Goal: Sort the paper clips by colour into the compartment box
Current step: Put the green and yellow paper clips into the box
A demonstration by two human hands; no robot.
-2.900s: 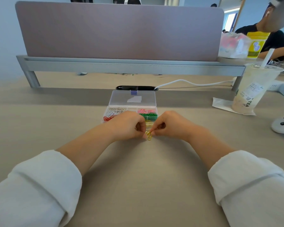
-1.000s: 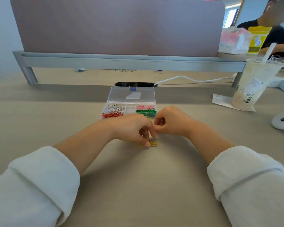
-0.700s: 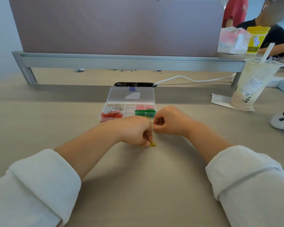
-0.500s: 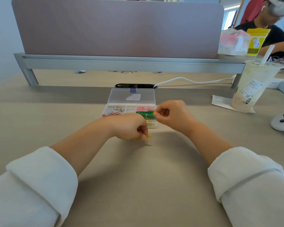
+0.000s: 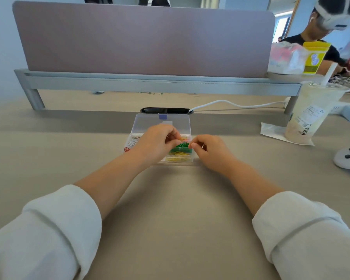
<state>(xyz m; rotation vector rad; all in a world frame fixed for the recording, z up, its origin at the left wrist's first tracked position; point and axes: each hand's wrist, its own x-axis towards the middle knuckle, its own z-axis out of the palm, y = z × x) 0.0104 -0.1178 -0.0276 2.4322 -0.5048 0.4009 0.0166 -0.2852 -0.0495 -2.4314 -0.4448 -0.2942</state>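
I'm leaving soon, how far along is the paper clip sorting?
Done: green clips, yellow clips, white clips and red clips lie grouped by colour in the box. In hand: left hand and right hand curl over it; any clip pinched is too small to see. Left: probably any last clips, then closing the open lid.

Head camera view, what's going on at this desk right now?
A person is sorting paper clips into an open clear compartment box. The left hand hovers over its middle, fingers curled; the right hand is at its right edge beside the green paper clips. The nearest cell holds yellow paper clips; white clips and red clips lie at the left. Whether either hand holds a clip is unclear.
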